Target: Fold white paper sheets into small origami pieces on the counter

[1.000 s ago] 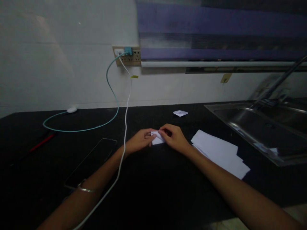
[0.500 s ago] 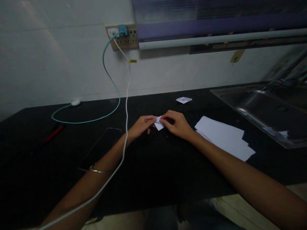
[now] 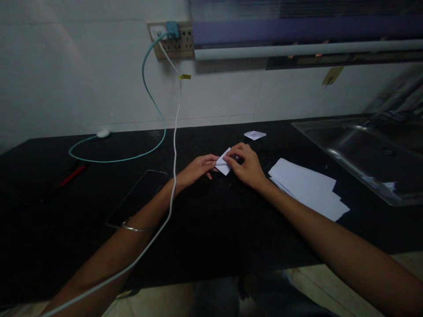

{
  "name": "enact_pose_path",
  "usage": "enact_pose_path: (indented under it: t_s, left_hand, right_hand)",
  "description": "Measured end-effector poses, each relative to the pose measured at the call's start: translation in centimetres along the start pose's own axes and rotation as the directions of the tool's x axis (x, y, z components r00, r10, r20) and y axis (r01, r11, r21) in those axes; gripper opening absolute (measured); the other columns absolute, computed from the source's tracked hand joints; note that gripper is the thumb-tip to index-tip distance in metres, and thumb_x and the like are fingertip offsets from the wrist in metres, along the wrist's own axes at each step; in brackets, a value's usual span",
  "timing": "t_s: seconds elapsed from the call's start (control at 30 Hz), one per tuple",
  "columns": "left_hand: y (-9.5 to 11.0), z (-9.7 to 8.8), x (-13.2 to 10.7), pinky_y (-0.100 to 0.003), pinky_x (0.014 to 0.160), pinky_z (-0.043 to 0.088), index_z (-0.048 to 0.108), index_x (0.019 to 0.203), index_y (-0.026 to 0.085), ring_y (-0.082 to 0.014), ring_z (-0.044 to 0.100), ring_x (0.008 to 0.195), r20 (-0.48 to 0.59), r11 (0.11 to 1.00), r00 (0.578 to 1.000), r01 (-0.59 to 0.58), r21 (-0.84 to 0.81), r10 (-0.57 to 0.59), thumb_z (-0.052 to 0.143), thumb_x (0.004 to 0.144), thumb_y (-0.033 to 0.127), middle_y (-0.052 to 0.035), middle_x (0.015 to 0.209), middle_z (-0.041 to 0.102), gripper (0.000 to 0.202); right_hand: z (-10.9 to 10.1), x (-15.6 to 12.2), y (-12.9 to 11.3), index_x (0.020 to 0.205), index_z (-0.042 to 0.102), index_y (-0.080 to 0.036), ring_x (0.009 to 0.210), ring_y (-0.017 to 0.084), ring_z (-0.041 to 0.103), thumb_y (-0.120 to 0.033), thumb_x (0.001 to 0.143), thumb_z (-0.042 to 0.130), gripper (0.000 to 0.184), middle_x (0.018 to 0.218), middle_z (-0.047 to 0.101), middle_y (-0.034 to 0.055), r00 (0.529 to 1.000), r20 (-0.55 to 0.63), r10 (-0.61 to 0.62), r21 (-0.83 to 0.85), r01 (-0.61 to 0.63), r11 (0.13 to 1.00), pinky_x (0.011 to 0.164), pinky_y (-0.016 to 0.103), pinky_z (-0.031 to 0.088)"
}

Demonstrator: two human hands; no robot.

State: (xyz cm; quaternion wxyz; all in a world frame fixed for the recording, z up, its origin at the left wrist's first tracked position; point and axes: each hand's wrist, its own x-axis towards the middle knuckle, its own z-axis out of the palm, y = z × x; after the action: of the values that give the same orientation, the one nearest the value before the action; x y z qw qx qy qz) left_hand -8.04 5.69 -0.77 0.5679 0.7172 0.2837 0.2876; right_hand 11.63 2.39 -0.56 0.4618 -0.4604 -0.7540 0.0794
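A small folded piece of white paper lies on the black countertop, pinched from both sides. My left hand holds its left edge with closed fingertips. My right hand grips its right side, fingers curled over the fold. A stack of white paper sheets lies just right of my right wrist. Another small folded paper rests farther back near the wall.
A dark phone lies left of my left forearm, with a white cable running up to a wall socket. A teal cable loops at the back left. A red pen lies far left. A steel sink is at the right.
The small paper has been turned and lifted a little between my fingers; one corner now points up. The view has shifted slightly downward.
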Motion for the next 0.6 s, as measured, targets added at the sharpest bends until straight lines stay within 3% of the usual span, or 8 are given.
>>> enact_pose_path:
  t_s: [0.13, 0.23, 0.33, 0.47, 0.6]
  left_hand:
    - [-0.6, 0.3, 0.1, -0.019, 0.053, 0.043, 0.054, 0.102, 0.013, -0.0178, 0.066, 0.084, -0.012, 1.000, 1.000, -0.028, 0.005, 0.028, 0.051, 0.089, 0.039, -0.0119, 0.098, 0.068, 0.029]
    - [-0.5, 0.7, 0.0, -0.019, 0.052, 0.040, 0.052, 0.097, 0.014, -0.0187, 0.066, 0.088, 0.003, 0.999, 0.999, -0.032, 0.019, 0.032, 0.048, 0.091, 0.040, -0.0146, 0.102, 0.068, 0.028]
    - [0.4, 0.9, 0.0, -0.019, 0.049, 0.038, 0.055, 0.090, 0.013, -0.0170, 0.065, 0.081, -0.024, 0.999, 1.000, 0.004, 0.036, -0.003, 0.042, 0.092, 0.043, -0.0133, 0.095, 0.070, 0.033]
    - [1.3, 1.2, 0.1, -0.019, 0.045, 0.034, 0.061, 0.077, 0.012, -0.0121, 0.060, 0.061, -0.097, 0.995, 0.992, 0.084, 0.047, -0.079, 0.029, 0.095, 0.047, -0.0084, 0.072, 0.069, 0.051]
    - [0.8, 0.8, 0.3, -0.020, 0.042, 0.027, 0.059, 0.062, 0.013, -0.0078, 0.045, 0.044, -0.076, 0.990, 0.990, 0.122, 0.068, -0.116, 0.036, 0.093, 0.048, -0.0026, 0.053, 0.059, 0.052]
  right_hand:
    - [0.4, 0.0, 0.4, 0.082, 0.065, -0.020, 0.098, 0.023, 0.051, -0.021, 0.082, 0.058, 0.007, 0.102, 0.051, 0.0070, 0.990, -0.128, 0.062, 0.045, -0.056, 0.997, 0.082, 0.039, 0.044]
    - [0.5, 0.2, 0.6, 0.081, 0.063, -0.020, 0.098, 0.021, 0.053, -0.018, 0.083, 0.055, 0.009, 0.102, 0.052, 0.0073, 0.986, -0.147, 0.073, 0.099, -0.059, 0.993, 0.080, 0.036, 0.047]
    - [0.4, 0.3, 0.6, 0.081, 0.061, -0.019, 0.095, 0.020, 0.055, -0.015, 0.084, 0.054, 0.009, 0.096, 0.057, 0.0060, 0.991, -0.132, 0.010, 0.086, 0.001, 0.996, 0.085, 0.037, 0.045]
    - [0.1, 0.3, -0.2, 0.086, 0.061, -0.020, 0.090, 0.019, 0.057, -0.014, 0.085, 0.053, 0.010, 0.093, 0.059, 0.0053, 0.997, -0.052, -0.050, 0.104, 0.055, 0.993, 0.082, 0.035, 0.046]
    - [-0.2, 0.1, -1.0, 0.087, 0.063, -0.020, 0.091, 0.019, 0.056, -0.016, 0.086, 0.054, 0.010, 0.095, 0.058, 0.0047, 0.992, -0.004, -0.127, 0.148, 0.126, 0.981, 0.083, 0.036, 0.046]
